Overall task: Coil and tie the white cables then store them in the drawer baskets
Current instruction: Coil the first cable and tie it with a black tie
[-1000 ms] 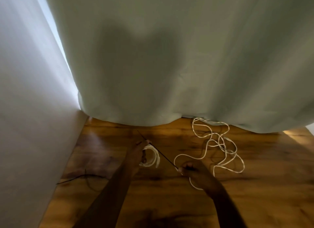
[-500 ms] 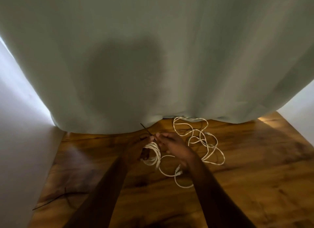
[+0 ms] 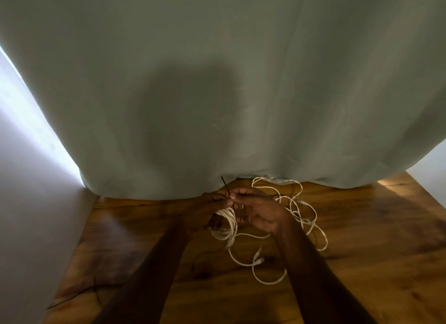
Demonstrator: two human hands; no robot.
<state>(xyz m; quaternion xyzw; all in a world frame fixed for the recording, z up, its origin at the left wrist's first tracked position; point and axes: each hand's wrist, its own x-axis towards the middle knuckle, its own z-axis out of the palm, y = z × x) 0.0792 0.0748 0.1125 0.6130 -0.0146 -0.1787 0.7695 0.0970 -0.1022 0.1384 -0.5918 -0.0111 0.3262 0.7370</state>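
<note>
Fingers of the left hand (image 3: pixel 205 211) curl round the white coil (image 3: pixel 225 223), holding it above the wooden floor (image 3: pixel 362 263). Those of the right hand (image 3: pixel 255 211) pinch a thin dark tie (image 3: pixel 225 186) just above the coil, its end poking up toward the curtain (image 3: pixel 217 82). Half a second ago the right hand's fingertips were only reaching the left hand; a second ago the two hands were well apart. Loose white cable (image 3: pixel 289 203) trails right and near, partly hidden behind the right wrist. A connector (image 3: pixel 258 257) shows blurred. Dim light blurs the left fingertips.
</note>
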